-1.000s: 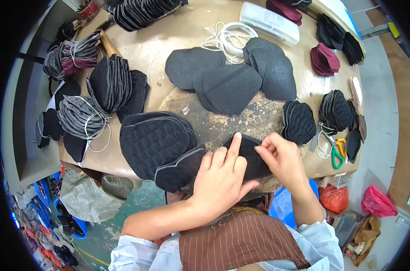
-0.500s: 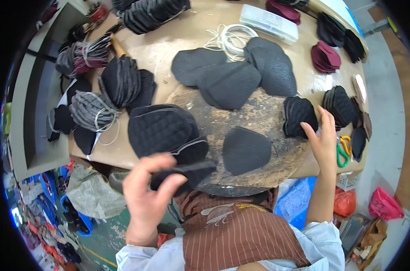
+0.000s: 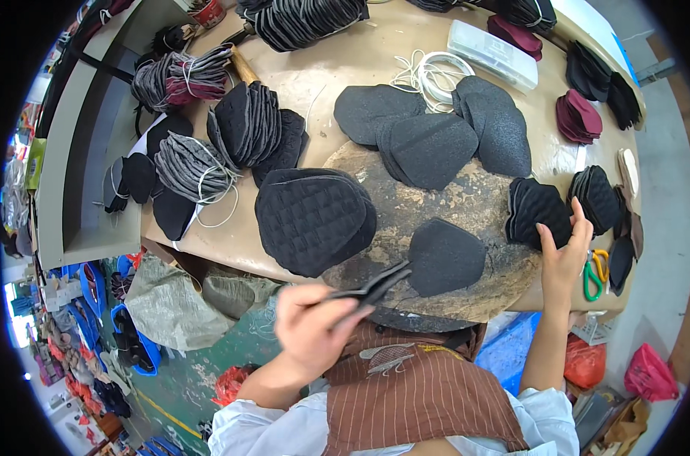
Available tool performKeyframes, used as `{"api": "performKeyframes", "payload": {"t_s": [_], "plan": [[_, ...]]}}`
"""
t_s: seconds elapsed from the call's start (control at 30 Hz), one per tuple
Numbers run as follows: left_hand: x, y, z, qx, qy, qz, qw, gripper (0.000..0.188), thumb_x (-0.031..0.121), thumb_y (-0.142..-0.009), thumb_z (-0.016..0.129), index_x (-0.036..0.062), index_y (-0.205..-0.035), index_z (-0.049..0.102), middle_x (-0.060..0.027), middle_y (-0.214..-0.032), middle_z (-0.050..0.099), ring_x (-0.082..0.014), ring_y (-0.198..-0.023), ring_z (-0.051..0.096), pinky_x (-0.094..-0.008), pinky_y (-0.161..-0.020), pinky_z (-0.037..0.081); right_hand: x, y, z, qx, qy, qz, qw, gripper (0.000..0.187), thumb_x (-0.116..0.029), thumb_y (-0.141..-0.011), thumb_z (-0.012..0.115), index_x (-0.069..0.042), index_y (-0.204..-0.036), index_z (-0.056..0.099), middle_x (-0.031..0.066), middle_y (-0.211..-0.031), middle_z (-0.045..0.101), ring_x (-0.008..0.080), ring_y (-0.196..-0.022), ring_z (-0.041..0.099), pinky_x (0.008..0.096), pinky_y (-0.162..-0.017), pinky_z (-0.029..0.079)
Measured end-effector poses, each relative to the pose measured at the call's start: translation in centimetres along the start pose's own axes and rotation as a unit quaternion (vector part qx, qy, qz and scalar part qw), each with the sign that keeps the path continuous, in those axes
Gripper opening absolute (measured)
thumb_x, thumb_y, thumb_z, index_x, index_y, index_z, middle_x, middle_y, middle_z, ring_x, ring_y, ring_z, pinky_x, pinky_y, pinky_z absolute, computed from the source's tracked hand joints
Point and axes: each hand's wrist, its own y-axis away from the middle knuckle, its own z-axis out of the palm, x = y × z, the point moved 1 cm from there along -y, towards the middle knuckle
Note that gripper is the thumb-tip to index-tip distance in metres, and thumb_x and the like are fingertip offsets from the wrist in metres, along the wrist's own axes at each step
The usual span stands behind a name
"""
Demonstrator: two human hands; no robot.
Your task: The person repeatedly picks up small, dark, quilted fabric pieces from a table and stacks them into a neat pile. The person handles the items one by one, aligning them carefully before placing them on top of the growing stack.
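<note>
My left hand (image 3: 312,330) is pinched on thin black fabric pieces (image 3: 371,291), seen nearly edge-on just off the table's front edge. Their tips reach over a worn round board (image 3: 504,277). A single black rounded piece (image 3: 446,257) lies flat on that board, right of the held pieces. Beyond my left hand sits a pile of black quilted pieces (image 3: 314,220). At the right, my right hand (image 3: 563,247) has thumb and fingers spread, touching the near right edge of a stack of black scallop-edged pieces (image 3: 537,213). Another black stack (image 3: 594,199) stands just beyond its fingertips.
Flat black pieces (image 3: 428,152) overlap at the board's far side, near a coil of white cord (image 3: 440,80) and a clear plastic box (image 3: 493,55). Tied grey-edged bundles (image 3: 195,167) fill the left. Scissors with green and orange handles (image 3: 594,277) lie right of my right hand.
My left hand has drawn the held pieces toward me, away from the quilted pile, and turned them edge-on. My right hand stays by the scalloped stack. The whole view has shifted.
</note>
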Motion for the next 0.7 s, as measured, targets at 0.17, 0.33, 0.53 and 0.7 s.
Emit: {"api": "performKeyframes", "payload": {"t_s": [0.17, 0.33, 0.53, 0.7], "plan": [[-1.7, -8.0, -2.2, 0.084, 0.127, -0.211, 0.966, 0.056, 0.000, -0.071, 0.075, -0.0003, -0.122, 0.051, -0.0116, -0.114, 0.054, -0.0187, -0.100, 0.055, -0.0299, -0.090, 0.044, 3.1, 0.0, -0.6, -0.077, -0.253, 0.047, 0.963, 0.035, -0.004, -0.086, 0.065, 0.003, -0.119, 0.055, 0.0066, -0.106, 0.060, 0.0134, -0.095, 0.056, 0.0273, -0.087, 0.044], [-2.5, -9.0, -1.2, 0.069, -0.238, 0.022, 0.969, 0.050, 0.001, -0.074, 0.074, 0.0025, -0.121, 0.056, -0.0149, -0.118, 0.053, -0.0295, -0.106, 0.055, -0.0386, -0.095, 0.043, -1.3, 1.3, -2.9, -0.138, -0.425, 0.071, 0.892, 0.020, 0.000, -0.088, 0.062, 0.003, -0.107, 0.059, 0.0023, -0.095, 0.062, 0.0078, -0.088, 0.057, 0.0224, -0.081, 0.046], [2.0, 0.1, 1.6, -0.073, -0.021, 0.115, 0.991, 0.037, 0.008, -0.070, 0.076, 0.0131, -0.105, 0.067, -0.0158, -0.119, 0.053, -0.0286, -0.106, 0.056, -0.0406, -0.087, 0.044, -6.3, 3.1, 1.9, -0.361, -0.421, 0.045, 0.831, 0.017, -0.003, -0.084, 0.069, -0.001, -0.097, 0.059, -0.0013, -0.087, 0.060, 0.0052, -0.083, 0.055, 0.0222, -0.074, 0.046], [0.9, 4.7, 4.1, -0.159, 0.024, 0.072, 0.984, 0.033, 0.011, -0.070, 0.077, 0.0128, -0.101, 0.067, -0.0145, -0.119, 0.054, -0.0272, -0.104, 0.057, -0.0416, -0.087, 0.045, -7.1, 3.2, 2.9, -0.354, -0.398, 0.067, 0.844, 0.017, -0.003, -0.084, 0.069, 0.000, -0.096, 0.058, -0.0002, -0.086, 0.061, 0.0055, -0.083, 0.055, 0.0228, -0.074, 0.047]]}}
